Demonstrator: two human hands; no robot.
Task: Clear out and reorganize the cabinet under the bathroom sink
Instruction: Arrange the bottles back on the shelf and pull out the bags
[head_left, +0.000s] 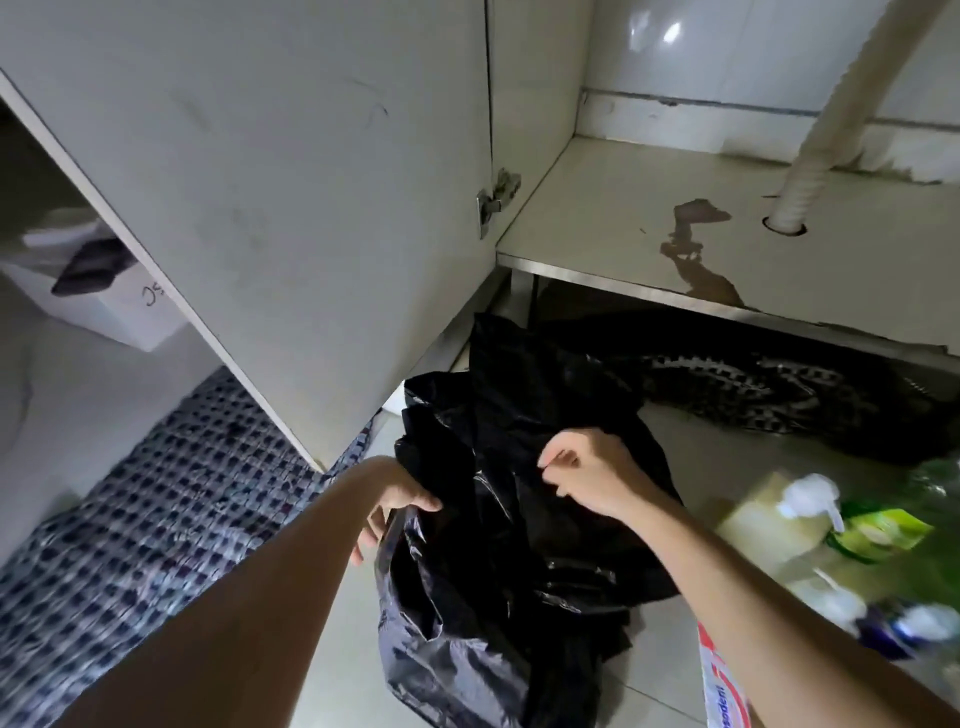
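Down on the tiled floor (685, 447), in front of the open cabinet, lies the black plastic bag (498, 519) that we are handling, crumpled and partly spread open. Our left hand (395, 501) grips its near left rim, fingers curled around the plastic. Our right hand (587, 475) pinches a fold of the bag higher up between thumb and fingertips, the other fingers bent in.

Just behind the bag, the cabinet floor (597, 208) is bare apart from a brown stain (696, 249) running toward its front edge. A white corrugated drain hose (810, 171) drops through a round hole in that floor. The cabinet door (270, 197) stands swung open on our left, held by a metal hinge (496, 200).

To our right sit blurred items: a pale box (763, 519), a green packet (883, 535) and white pump bottle tops (810, 499). A red-and-white toothpaste box (719, 680) pokes out beside our right forearm. A dark patterned mat (805, 395) lies under the cabinet's edge, and a checked blue rug (156, 509) covers the floor on the left.
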